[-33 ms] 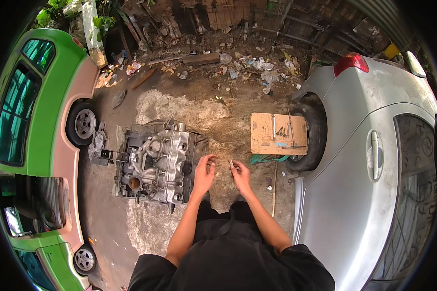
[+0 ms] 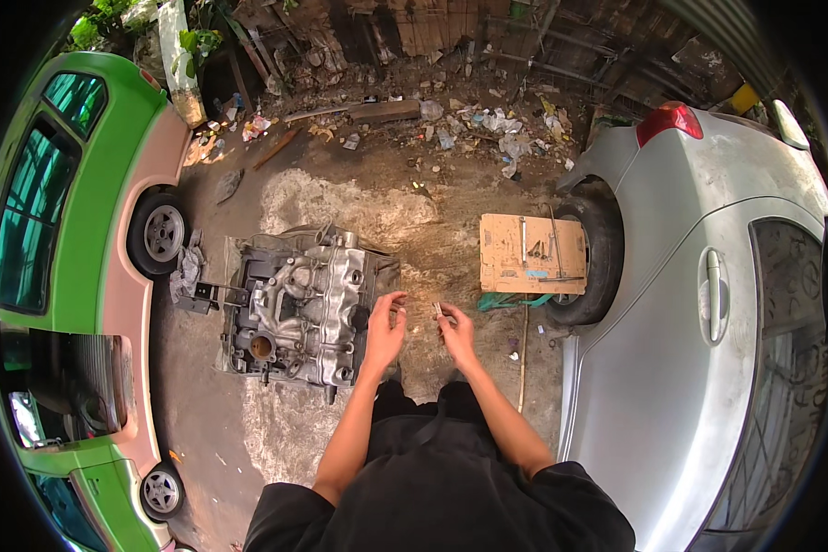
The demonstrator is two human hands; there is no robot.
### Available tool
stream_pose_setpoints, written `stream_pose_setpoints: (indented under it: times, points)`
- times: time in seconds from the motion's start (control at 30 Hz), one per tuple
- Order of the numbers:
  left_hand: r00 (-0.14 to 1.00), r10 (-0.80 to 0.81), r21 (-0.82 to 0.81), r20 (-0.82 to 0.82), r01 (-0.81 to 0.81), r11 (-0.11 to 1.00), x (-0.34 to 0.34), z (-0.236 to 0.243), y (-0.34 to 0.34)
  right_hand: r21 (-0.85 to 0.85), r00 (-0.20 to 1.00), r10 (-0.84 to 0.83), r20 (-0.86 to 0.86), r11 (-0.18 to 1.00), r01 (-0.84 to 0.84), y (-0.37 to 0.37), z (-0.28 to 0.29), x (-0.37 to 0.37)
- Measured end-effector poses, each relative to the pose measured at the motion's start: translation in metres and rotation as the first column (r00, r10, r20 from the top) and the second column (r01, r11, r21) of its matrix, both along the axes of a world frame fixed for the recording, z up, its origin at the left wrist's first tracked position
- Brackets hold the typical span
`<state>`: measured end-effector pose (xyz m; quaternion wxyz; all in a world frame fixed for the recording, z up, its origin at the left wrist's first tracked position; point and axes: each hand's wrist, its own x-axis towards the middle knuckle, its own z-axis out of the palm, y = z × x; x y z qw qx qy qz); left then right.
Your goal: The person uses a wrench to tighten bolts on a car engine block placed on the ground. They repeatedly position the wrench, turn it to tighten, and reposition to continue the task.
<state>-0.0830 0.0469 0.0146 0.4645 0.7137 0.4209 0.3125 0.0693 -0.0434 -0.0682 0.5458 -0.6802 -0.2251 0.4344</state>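
My left hand hovers in front of me, just right of the engine, with its fingers loosely curved and apart and nothing visible in them. Facing it across a narrow gap, my right hand pinches a small, pale metal-looking piece between thumb and fingers; its exact kind is too small to make out. A greasy metal car engine with curved intake pipes rests on the ground to the left. On the right lies a cardboard sheet bearing a few long thin tools and several small dark parts.
A green and pink van stands at the left. A silver car is close on the right, its rear tire beside the cardboard. Litter and a wooden plank lie at the far end, before a fence. A thin stick lies near my right arm.
The surroundings have shifted very slightly to the right in the picture. Both hands keep their pose, and the right still pinches the small piece.
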Motion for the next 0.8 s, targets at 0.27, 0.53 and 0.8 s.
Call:
stream_pose_setpoints:
  times: [0.27, 0.53, 0.8]
  points:
    - [0.969, 0.013, 0.259, -0.249, 0.053, 0.964, -0.075, -0.004, 0.072, -0.065, 0.964, -0.152, -0.219, 0.988, 0.141, 0.071, -0.018, -0.074]
    - [0.893, -0.045, 0.269, -0.447, 0.182, 0.946, -0.072, -0.035, 0.103, -0.176, 0.969, -0.206, -0.135, 0.967, 0.181, 0.109, -0.037, -0.092]
    - [0.866, -0.086, 0.288, -0.493, 0.256, 0.923, -0.077, -0.034, 0.108, -0.170, 0.963, -0.208, -0.171, 0.969, 0.179, 0.131, -0.063, -0.095]
